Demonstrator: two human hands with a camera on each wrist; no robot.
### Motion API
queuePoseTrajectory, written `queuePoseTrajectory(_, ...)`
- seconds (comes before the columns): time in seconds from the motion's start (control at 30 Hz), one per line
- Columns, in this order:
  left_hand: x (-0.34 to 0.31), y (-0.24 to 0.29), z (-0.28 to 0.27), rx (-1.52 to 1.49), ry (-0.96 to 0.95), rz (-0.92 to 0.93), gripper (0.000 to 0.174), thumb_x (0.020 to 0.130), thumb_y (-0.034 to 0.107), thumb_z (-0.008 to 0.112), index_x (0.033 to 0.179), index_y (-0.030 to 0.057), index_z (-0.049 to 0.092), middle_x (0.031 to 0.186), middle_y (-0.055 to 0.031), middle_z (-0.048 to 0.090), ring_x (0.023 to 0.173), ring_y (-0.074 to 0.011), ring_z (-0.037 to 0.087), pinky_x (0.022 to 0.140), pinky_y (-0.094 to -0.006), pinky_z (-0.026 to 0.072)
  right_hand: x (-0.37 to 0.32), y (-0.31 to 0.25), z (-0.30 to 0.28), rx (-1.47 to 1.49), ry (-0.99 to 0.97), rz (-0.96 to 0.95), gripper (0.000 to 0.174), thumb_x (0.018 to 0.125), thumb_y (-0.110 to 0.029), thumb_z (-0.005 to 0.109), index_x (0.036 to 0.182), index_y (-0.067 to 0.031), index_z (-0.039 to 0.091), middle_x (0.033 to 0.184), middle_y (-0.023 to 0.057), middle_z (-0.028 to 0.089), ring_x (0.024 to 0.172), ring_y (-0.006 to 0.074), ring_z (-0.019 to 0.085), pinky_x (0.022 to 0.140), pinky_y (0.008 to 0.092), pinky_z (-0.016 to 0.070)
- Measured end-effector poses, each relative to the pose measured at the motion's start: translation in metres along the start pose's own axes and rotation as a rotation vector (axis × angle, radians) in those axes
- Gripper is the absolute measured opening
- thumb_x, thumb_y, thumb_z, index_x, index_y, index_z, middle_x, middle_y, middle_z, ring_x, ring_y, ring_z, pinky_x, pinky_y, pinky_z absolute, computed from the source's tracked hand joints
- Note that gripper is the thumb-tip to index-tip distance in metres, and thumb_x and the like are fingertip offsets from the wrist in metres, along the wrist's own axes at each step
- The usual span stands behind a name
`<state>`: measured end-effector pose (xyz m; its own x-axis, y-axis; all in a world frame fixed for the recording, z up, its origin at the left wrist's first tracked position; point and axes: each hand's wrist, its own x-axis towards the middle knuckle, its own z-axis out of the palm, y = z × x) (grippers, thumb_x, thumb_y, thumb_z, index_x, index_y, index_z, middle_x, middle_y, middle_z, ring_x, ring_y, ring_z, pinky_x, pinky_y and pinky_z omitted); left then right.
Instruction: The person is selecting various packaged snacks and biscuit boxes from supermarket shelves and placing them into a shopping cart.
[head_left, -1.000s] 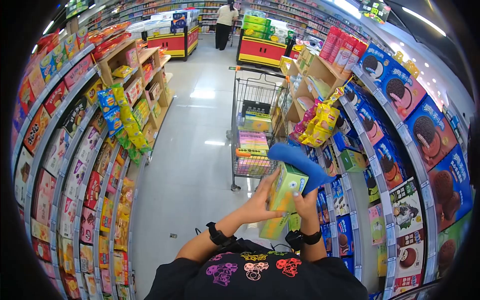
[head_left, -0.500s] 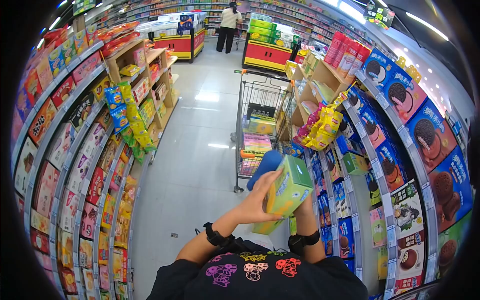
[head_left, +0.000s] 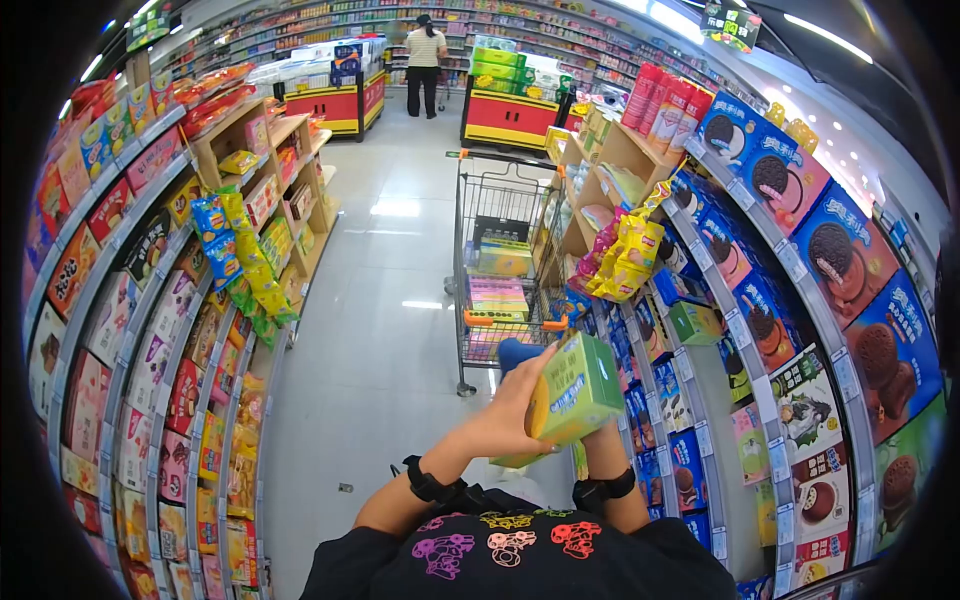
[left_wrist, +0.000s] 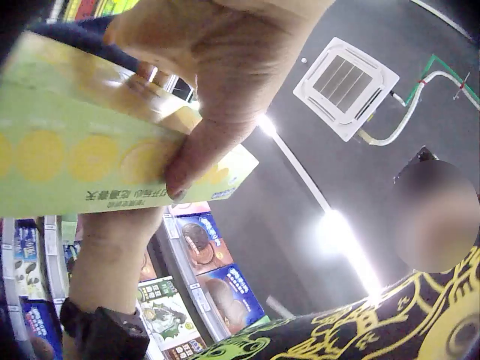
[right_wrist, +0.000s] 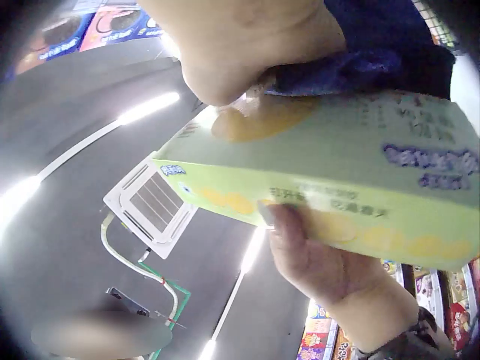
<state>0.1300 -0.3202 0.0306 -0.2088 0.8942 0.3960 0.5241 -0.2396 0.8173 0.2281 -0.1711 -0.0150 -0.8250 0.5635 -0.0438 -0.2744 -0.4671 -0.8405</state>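
Light-green cardboard box [head_left: 580,388] clasped by left hand [head_left: 508,412]; right hand [right_wrist: 251,49]: hold unclear. Stocked shelves [head_left: 788,262] left, right of glossy grey floor [head_left: 345,415].

Supermarket snack aisle: boxed cookies [head_left: 840,245] and other packets [head_left: 243,480] fill long shelves [head_left: 66,350] on both sides (price labels [head_left: 788,262] run along the front edges), chip bags [head_left: 637,255] hang near the shelf ends, and a wire shopping cart [head_left: 480,320] stands on the glossy floor [head_left: 370,340].
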Motion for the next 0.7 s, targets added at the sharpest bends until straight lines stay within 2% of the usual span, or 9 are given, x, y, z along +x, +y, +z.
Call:
queuePoseTrajectory(0.13, 0.003, 0.002, 0.002, 0.001, -0.049, 0.157, 0.114, 0.054, 0.02, 0.079, 0.138, 0.0052, 0.002, 0.138, -0.0188, 0.018, 0.127, -0.0356, 0.02, 0.105, -0.0407, 0.019, -0.01, -0.007, -0.004, 0.015, 0.045, -0.009, 0.041, 0.094, -0.031, 0.034, 0.121, -0.0013, 0.043, 0.115, 0.0095, 0.053, 0.103, 0.0193, 0.054, 0.086, 0.0326, 0.0446)
queuePoseTrajectory(0.17, 0.002, 0.004, 0.001, 0.011, -0.068, 0.139, 0.116, 0.055, 0.022, 0.08, 0.138, 0.0053, 0.001, 0.139, -0.0177, 0.017, 0.128, -0.0331, 0.021, 0.105, -0.0404, 0.0188, -0.013, -0.006, -0.005, 0.015, 0.058, -0.007, 0.041, 0.094, -0.031, 0.034, 0.121, -0.0012, 0.043, 0.115, 0.0095, 0.053, 0.103, 0.0193, 0.054, 0.086, 0.0325, 0.0446)
queuePoseTrajectory(0.27, -0.002, -0.005, 0.004, -0.463, -0.111, 0.103, 0.114, 0.054, 0.014, 0.08, 0.138, 0.0058, 0.004, 0.14, -0.0137, 0.016, 0.129, -0.0277, 0.021, 0.105, -0.038, 0.0188, -0.026, -0.003, -0.011, -0.008, 0.1, 0.006, 0.041, 0.094, -0.031, 0.034, 0.121, -0.0009, 0.044, 0.114, 0.0096, 0.054, 0.103, 0.0193, 0.054, 0.086, 0.0323, 0.0447)
queuePoseTrajectory(0.37, -0.009, 0.018, -0.013, -0.842, -0.065, 0.073, 0.118, 0.053, 0.012, 0.081, 0.139, 0.0071, 0.0, 0.141, -0.0089, 0.015, 0.128, -0.0209, 0.021, 0.104, -0.0358, 0.0208, -0.043, 0.001, -0.017, -0.075, 0.107, 0.04, 0.041, 0.094, -0.031, 0.034, 0.12, -0.0005, 0.044, 0.113, 0.0096, 0.054, 0.102, 0.0193, 0.054, 0.086, 0.0322, 0.0449)
queuePoseTrajectory(0.43, -0.022, -0.011, -0.015, -0.887, -0.118, -0.097, 0.121, 0.051, 0.008, 0.081, 0.139, 0.0084, -0.001, 0.14, -0.0074, 0.018, 0.126, -0.0186, 0.023, 0.103, -0.0346, 0.0231, -0.049, -0.003, -0.024, -0.14, 0.009, 0.067, 0.046, 0.092, -0.036, 0.039, 0.121, -0.0002, 0.042, 0.113, 0.012, 0.054, 0.103, 0.0201, 0.054, 0.087, 0.0333, 0.0443)
queuePoseTrajectory(0.53, -0.029, -0.03, -0.018, -0.991, -0.109, -0.167, 0.121, 0.05, 0.003, 0.08, 0.14, 0.0102, -0.001, 0.137, -0.0056, 0.026, 0.123, -0.0165, 0.027, 0.1, -0.0337, 0.0272, -0.054, -0.012, -0.026, -0.269, -0.164, 0.15, 0.044, 0.092, -0.033, 0.04, 0.12, 0.001, 0.044, 0.112, 0.0111, 0.055, 0.1, 0.0176, 0.055, 0.087, 0.0314, 0.0439)
queuePoseTrajectory(0.57, -0.03, -0.036, -0.017, -1.006, -0.099, -0.147, 0.119, 0.05, 0.002, 0.08, 0.14, 0.0103, 0.001, 0.136, -0.0056, 0.028, 0.123, -0.0165, 0.028, 0.1, -0.0338, 0.0276, -0.055, -0.014, -0.019, -0.313, -0.153, 0.156, 0.043, 0.092, -0.032, 0.042, 0.118, 0.0018, 0.045, 0.109, 0.0101, 0.056, 0.097, 0.016, 0.056, 0.085, 0.0304, 0.0442)
queuePoseTrajectory(0.7, -0.029, -0.037, -0.008, -1.149, -0.095, -0.134, 0.113, 0.052, -0.001, 0.077, 0.139, 0.0104, 0.006, 0.134, -0.0055, 0.031, 0.121, -0.0165, 0.032, 0.099, -0.0339, 0.0294, -0.054, 0.006, -0.051, -0.471, -0.15, 0.232, 0.044, 0.091, -0.032, 0.044, 0.118, 0.0022, 0.045, 0.107, 0.0091, 0.058, 0.096, 0.0147, 0.057, 0.083, 0.0283, 0.0445)
